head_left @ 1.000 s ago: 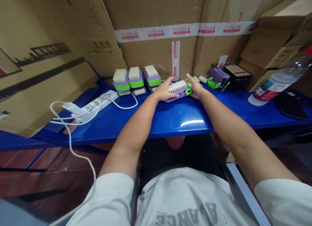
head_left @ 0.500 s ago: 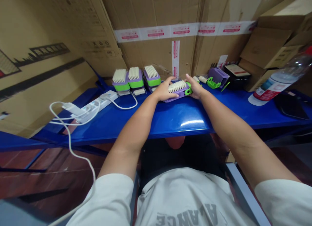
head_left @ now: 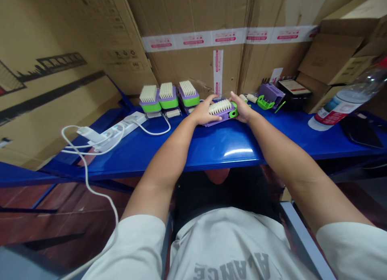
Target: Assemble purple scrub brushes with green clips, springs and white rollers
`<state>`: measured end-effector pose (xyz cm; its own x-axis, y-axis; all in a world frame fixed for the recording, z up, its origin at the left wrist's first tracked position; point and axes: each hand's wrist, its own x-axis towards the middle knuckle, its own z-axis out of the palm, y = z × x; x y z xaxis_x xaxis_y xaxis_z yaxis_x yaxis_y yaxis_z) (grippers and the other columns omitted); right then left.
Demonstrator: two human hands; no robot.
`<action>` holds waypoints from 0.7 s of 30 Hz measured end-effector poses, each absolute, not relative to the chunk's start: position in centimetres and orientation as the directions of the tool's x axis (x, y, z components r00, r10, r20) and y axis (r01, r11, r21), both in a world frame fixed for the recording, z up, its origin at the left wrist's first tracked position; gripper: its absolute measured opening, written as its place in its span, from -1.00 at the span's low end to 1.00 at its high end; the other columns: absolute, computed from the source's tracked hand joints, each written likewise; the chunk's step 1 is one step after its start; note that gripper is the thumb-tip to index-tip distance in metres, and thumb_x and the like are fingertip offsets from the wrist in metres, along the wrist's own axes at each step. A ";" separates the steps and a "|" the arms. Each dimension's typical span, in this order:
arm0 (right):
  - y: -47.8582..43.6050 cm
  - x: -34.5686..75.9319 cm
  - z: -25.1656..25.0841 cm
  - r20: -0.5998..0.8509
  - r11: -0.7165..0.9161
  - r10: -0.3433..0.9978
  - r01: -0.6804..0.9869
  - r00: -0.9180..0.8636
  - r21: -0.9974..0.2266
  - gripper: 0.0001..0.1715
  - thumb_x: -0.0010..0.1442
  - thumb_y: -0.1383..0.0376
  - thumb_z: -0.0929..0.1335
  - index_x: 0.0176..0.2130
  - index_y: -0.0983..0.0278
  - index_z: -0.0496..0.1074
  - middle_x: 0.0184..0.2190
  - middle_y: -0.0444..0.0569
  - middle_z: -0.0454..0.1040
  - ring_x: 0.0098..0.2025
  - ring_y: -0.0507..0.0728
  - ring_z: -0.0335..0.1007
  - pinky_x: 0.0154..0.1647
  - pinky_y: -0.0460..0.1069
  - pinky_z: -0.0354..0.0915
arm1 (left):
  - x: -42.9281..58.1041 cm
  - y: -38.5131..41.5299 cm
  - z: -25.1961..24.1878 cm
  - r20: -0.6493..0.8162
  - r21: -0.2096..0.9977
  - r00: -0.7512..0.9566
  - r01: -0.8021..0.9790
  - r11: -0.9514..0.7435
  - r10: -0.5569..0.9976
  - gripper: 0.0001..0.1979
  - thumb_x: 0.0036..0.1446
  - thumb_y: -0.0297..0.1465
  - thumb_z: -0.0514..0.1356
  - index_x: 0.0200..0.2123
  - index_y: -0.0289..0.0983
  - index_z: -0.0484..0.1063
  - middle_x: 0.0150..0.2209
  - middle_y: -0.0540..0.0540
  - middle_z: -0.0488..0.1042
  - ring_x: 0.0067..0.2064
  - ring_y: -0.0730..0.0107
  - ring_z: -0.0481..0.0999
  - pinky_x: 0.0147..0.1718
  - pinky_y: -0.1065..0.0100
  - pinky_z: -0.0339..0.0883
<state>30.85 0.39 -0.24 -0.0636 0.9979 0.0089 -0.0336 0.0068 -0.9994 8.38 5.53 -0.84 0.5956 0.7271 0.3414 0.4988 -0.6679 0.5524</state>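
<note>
Little has moved since a second ago: both hands sit almost exactly where they were, with the brush only a touch higher in view. Nearest is the person's white T-shirt [head_left: 232, 243], with bare forearms reaching out over the front edge of a blue metal shelf [head_left: 223, 151]. On that shelf, the left hand [head_left: 205, 114] and right hand [head_left: 244, 109] grip opposite ends of a purple-and-green scrub brush [head_left: 222, 113], its white bristles [head_left: 220, 106] facing up. The fingers of each hand are slightly apart and clamped around the brush body, and the right hand is against its green end piece [head_left: 233, 113].

Left of the brush stand three finished purple-and-green brushes [head_left: 168, 96], bristles up, in a row almost touching each other. Farther left lies a white power strip [head_left: 121, 129], with a white cable [head_left: 87, 179] trailing over the shelf edge. Right of the brush, just past the right hand, sit a purple brush housing [head_left: 270, 92] and a green clip [head_left: 264, 103], then a black box [head_left: 293, 94]. Well right of the brush are a lying plastic water bottle [head_left: 347, 98] and a flat black pad [head_left: 361, 131]. Behind the brush rises a taped cardboard carton wall [head_left: 193, 66].
</note>
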 end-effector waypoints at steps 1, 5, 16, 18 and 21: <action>0.4 30.9 -0.3 0.007 0.005 0.998 -0.030 -0.065 -1.000 0.03 0.11 -0.68 0.46 0.03 0.06 0.55 -0.27 0.05 0.68 -0.06 0.42 0.73 -0.06 0.28 0.64 | 8.4 5.5 -0.8 0.341 0.551 0.595 0.501 -0.668 0.728 0.18 -0.02 -0.24 0.62 0.63 -0.15 0.24 0.43 -0.32 0.58 0.51 -0.30 0.56 0.55 -0.23 0.36; 0.9 31.1 -0.8 0.005 0.002 0.998 -0.043 -0.069 -0.999 0.02 0.11 -0.70 0.43 -0.02 0.07 0.56 -0.30 0.04 0.68 -0.07 0.41 0.74 -0.06 0.26 0.64 | 8.4 5.3 -0.7 0.331 0.546 0.594 0.513 -0.662 0.733 0.18 -0.01 -0.26 0.61 0.63 -0.19 0.22 0.43 -0.34 0.58 0.52 -0.30 0.54 0.55 -0.22 0.35; 0.5 30.6 -0.5 0.003 0.001 0.999 -0.054 -0.041 -0.999 -0.01 0.16 -0.67 0.45 0.03 0.06 0.56 -0.26 0.04 0.68 -0.05 0.42 0.73 -0.05 0.28 0.65 | 8.6 5.2 -0.7 0.341 0.540 0.597 0.507 -0.671 0.726 0.19 0.01 -0.26 0.62 0.64 -0.23 0.21 0.44 -0.37 0.57 0.51 -0.29 0.56 0.56 -0.19 0.35; 0.5 30.6 -0.5 -0.001 -0.003 0.999 -0.067 -0.033 -0.998 -0.04 0.19 -0.66 0.44 0.03 0.05 0.57 -0.27 0.04 0.69 -0.05 0.42 0.74 -0.05 0.29 0.66 | 8.6 5.2 -0.7 0.340 0.544 0.600 0.503 -0.672 0.724 0.19 0.01 -0.26 0.62 0.64 -0.25 0.21 0.44 -0.38 0.56 0.52 -0.29 0.55 0.56 -0.18 0.35; 0.7 30.7 -0.7 -0.001 -0.004 0.999 -0.068 -0.045 -0.998 -0.03 0.18 -0.66 0.44 0.04 0.04 0.58 -0.29 0.03 0.69 -0.06 0.42 0.74 -0.06 0.28 0.65 | 8.6 5.3 -0.8 0.343 0.545 0.601 0.499 -0.674 0.722 0.19 0.00 -0.25 0.62 0.64 -0.24 0.22 0.48 -0.39 0.53 0.53 -0.29 0.53 0.57 -0.17 0.35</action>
